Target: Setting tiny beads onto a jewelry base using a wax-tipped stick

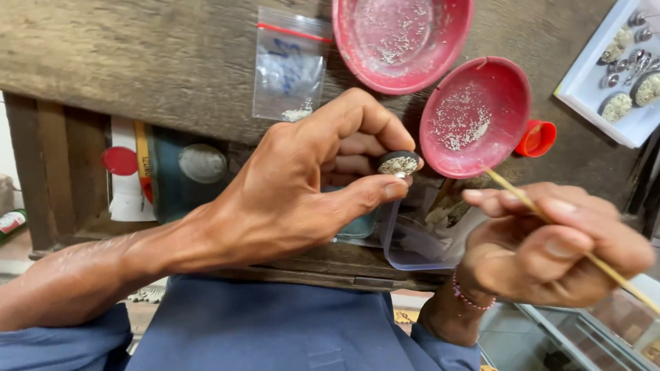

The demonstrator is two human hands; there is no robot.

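A small round setting (398,164), dark-rimmed and crusted with pale grains, sits pinched by its rim between thumb and fingertips of the left hand (302,178), held up at centre; it looks light, hard and easily dropped, its face best left untouched. The right hand (550,247), near right, is closed on a thin, stiff stick (550,221) pointing towards a red plastic dish (505,86) dusted with fine grains, a second dish (357,41) and a clear bag (289,65) farther off on the worn wooden bench (137,62).

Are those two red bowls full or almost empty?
Almost empty. The upper red bowl and lower red bowl each hold only a thin scatter of tiny pale grains, with bare red showing.
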